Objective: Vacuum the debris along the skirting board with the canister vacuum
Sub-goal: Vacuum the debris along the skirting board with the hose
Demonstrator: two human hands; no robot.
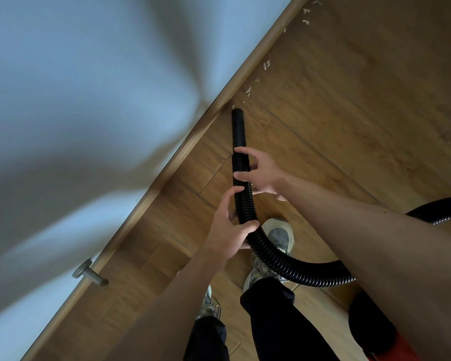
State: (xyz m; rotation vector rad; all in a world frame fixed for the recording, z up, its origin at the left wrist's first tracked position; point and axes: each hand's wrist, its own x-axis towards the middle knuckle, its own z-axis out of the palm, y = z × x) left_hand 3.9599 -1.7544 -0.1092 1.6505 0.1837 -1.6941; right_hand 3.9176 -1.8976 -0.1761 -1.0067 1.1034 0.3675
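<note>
Both hands curl around a black ribbed hose (284,264), the left hand (228,226) gripping below the right hand (263,175). The smooth round nozzle (238,128) points near the wooden skirting board (258,54). White scraps (248,90) dot the plank floor (349,100) along that edge, with open boards to the right.

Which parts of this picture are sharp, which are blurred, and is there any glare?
Head view: the hose, the left hand and the right hand are sharp; the wall is smeared, with soft grey shadows; the light is dim and even, with no glare on the floor; the scraps by the skirting board are small but visible.
</note>
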